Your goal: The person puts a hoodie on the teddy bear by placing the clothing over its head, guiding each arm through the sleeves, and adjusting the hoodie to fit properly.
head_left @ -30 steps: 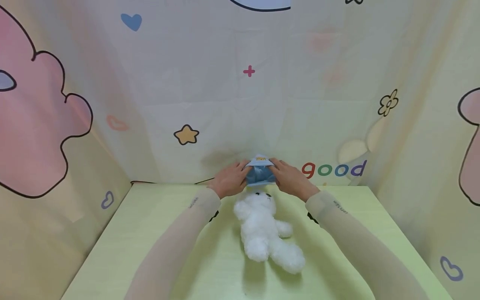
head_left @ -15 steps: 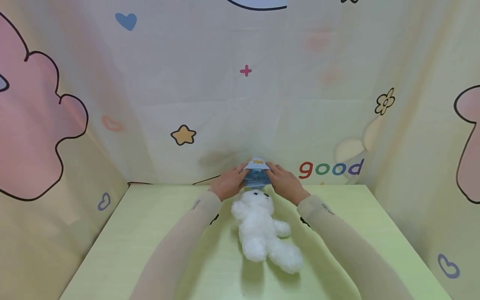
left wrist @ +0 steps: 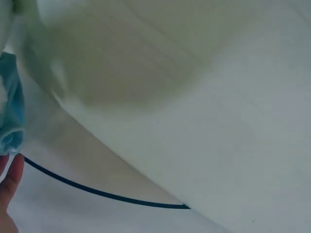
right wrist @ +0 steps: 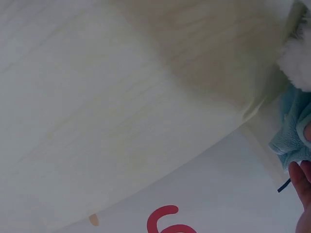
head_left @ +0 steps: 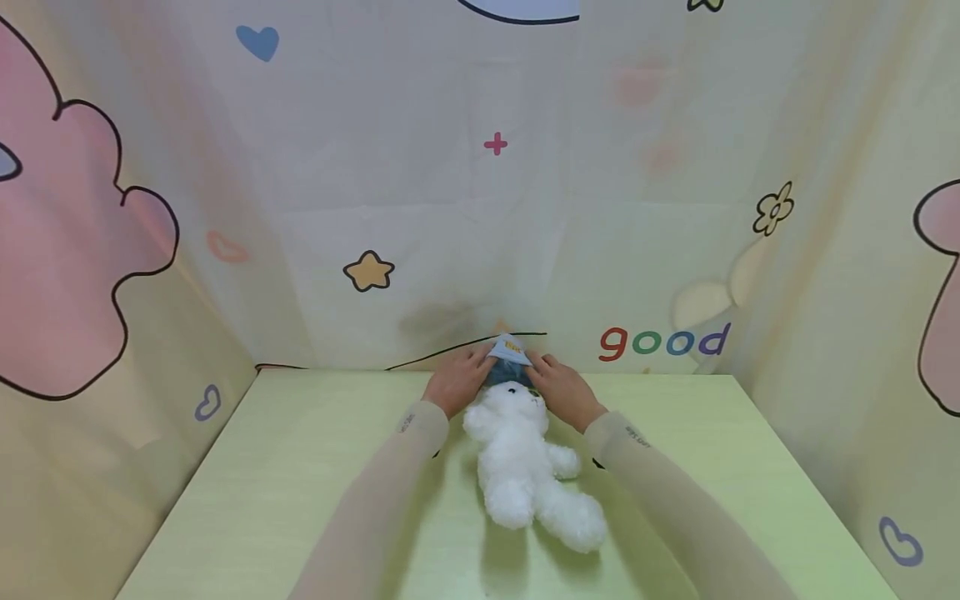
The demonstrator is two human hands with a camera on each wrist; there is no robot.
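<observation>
A white plush bear (head_left: 513, 458) lies on its back on the table, its head towards the back wall and its legs towards me. At the top of its head is a small light-blue cloth hat (head_left: 509, 348) with a yellow mark on the front. My left hand (head_left: 456, 383) pinches the hat's left edge, and my right hand (head_left: 564, 390) grips the right edge. The hat's rim meets the bear's forehead. In the right wrist view the blue fabric (right wrist: 291, 128) bunches beside white fur (right wrist: 297, 63). The left wrist view catches only fingertips (left wrist: 12, 177) under the cloth.
The pale yellow-green table (head_left: 315, 475) ends at a printed fabric backdrop (head_left: 420, 200) close behind the hands. Fabric walls (head_left: 855, 333) stand on both sides of the table.
Both hands have brought the hat down and towards me, from beyond the bear's head onto its top. The hat's opening now shows less. The bear has stayed nearly in place.
</observation>
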